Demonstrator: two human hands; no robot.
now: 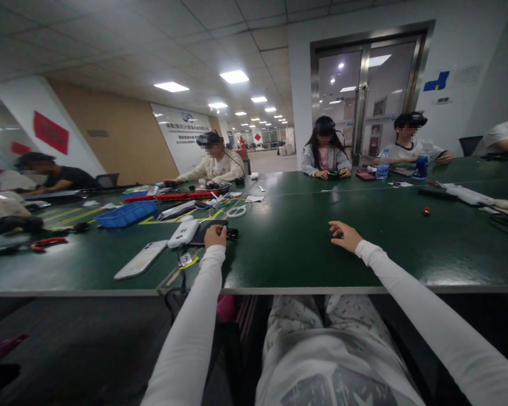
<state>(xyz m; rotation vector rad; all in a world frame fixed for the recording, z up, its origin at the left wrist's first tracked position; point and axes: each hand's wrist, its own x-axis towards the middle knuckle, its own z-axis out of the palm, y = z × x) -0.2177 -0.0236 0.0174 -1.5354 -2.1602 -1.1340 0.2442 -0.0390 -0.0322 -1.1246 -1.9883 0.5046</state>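
My left hand [215, 235] is closed in a pinch beside a dark flat object [200, 235]. What its fingertips hold, if anything, is too small to make out. Just right of that hand, a small black item [232, 233] lies partly hidden. A white device [183, 233] with a rounded end lies to the left, and a white phone [141, 260] rests nearer the table edge. Over the bare green tabletop [279, 248], my right hand [346, 236] has its fingers apart and holds nothing.
Behind my left hand are a blue tray [127, 214], a white cable coil [236, 211] and a red strip [169, 196]. Red-handled pliers [48, 243] lie far left. A small red object [425, 211] and a white tool [469, 195] lie right. Several people sit around the table.
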